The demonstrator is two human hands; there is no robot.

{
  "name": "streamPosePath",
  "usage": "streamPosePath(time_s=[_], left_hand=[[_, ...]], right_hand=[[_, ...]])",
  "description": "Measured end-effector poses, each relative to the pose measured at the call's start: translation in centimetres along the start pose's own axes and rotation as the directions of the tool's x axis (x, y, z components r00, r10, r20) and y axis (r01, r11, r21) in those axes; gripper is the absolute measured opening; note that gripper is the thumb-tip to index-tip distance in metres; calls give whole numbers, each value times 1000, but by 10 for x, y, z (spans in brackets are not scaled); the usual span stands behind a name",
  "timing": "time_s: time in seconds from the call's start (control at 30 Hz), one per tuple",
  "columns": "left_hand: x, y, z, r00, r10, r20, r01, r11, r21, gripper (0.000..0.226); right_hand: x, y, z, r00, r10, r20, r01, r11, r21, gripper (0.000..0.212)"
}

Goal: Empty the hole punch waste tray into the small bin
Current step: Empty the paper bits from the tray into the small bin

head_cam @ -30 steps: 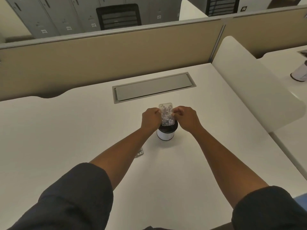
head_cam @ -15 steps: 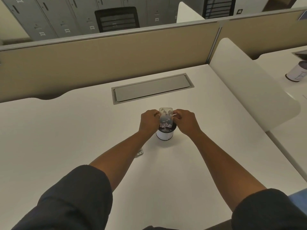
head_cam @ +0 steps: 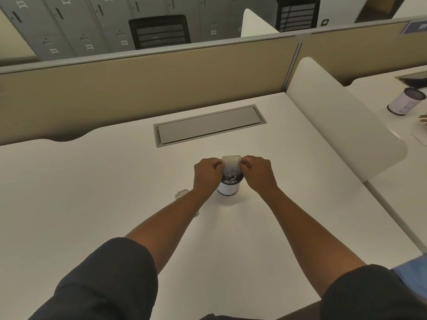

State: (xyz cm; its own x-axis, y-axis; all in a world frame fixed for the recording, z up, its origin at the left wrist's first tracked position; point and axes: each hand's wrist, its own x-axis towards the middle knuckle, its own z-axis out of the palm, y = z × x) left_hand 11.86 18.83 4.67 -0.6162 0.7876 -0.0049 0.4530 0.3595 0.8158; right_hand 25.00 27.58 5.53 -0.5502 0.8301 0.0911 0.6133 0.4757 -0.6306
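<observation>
A clear plastic waste tray (head_cam: 231, 163) is held tilted, its lower end over the mouth of a small white bin (head_cam: 228, 187) with a dark rim. White paper dots lie inside the bin's opening. My left hand (head_cam: 206, 174) pinches the tray's left edge and my right hand (head_cam: 257, 172) pinches its right edge. The tray looks see-through and nearly bare of dots. Part of a metal hole punch (head_cam: 181, 194) shows on the desk left of the bin, mostly hidden behind my left forearm.
The white desk (head_cam: 92, 192) has a grey cable flap (head_cam: 208, 125) behind the bin and a beige partition (head_cam: 138, 88) at the back. A white divider (head_cam: 342, 125) stands on the right; beyond it sits another small bin (head_cam: 406, 101) on the neighbouring desk.
The tray has tipped further over the bin, and the paper dots that filled it have slid down out of it into the bin. Both hands stayed at the tray's edges.
</observation>
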Motion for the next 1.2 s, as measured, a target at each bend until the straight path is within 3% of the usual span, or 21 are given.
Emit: streamPosePath(time_s=[0.13,0.53,1.0,1.2], left_hand=[[-1,1,-4,996,-65,-55,62,997,-53,23],[-2,0,-2,999,-42,6,43,997,-65,13],[10,3,-7,999,-32,16,34,992,-118,13],[13,4,-5,998,-56,-23,52,987,-149,14]], right_hand=[[-1,-2,1,1000,-1,-21,1,1000,-20,15],[-3,-1,7,995,20,-95,-19,1000,15,16],[-1,3,-1,996,60,-64,-46,979,200,19],[1,0,6,999,52,-4,-51,991,123,15]])
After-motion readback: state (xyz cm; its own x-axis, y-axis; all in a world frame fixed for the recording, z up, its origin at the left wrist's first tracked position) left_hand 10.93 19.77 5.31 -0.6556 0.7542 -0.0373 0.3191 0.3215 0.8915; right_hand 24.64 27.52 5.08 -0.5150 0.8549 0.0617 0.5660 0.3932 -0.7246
